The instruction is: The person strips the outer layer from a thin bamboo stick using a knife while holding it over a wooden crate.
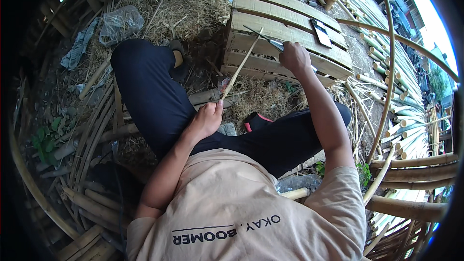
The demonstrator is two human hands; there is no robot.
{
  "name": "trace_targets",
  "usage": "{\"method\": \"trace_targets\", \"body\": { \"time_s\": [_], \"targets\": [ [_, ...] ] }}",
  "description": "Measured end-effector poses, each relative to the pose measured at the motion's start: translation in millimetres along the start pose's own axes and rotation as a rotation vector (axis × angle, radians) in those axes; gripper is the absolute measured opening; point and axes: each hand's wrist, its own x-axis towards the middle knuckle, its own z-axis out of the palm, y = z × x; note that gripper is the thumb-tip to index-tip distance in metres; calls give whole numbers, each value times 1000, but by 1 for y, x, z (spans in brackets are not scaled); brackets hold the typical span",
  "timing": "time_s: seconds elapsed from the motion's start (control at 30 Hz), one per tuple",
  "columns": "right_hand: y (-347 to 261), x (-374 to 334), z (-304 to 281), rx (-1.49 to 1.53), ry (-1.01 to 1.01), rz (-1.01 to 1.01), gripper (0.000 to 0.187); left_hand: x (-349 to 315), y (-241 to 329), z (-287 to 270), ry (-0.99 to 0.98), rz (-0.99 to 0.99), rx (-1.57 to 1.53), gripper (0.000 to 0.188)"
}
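Note:
My left hand (208,119) is closed around the near end of a thin bamboo strip (240,67). The strip slants away from me, and its far end reaches the front of a wooden slatted crate (278,17). A long knife (270,41) is gripped in my right hand (295,59), in front of the crate. Its narrow blade points left and meets or crosses the strip near the far tip; I cannot tell whether they touch. My fingers hide most of the handle.
A smartphone (321,33) lies on the crate. Straw (169,2) and a clear plastic bag (122,23) cover ground at the far left. Stacked bamboo poles (408,116) are on the right, with a bent bamboo strip (388,67) rising before them. A black-and-red object (257,122) lies between my legs.

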Motion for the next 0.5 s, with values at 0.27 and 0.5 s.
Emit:
{"method": "trace_targets", "body": {
  "time_s": [0.27,0.5],
  "targets": [
    [-2,4,-6,-104,40,-67,17,-2,3,1,34,-1,45,57],
    [3,3,-9,-83,38,-7,16,-1,5,3,43,20,27,55]
  ]
}}
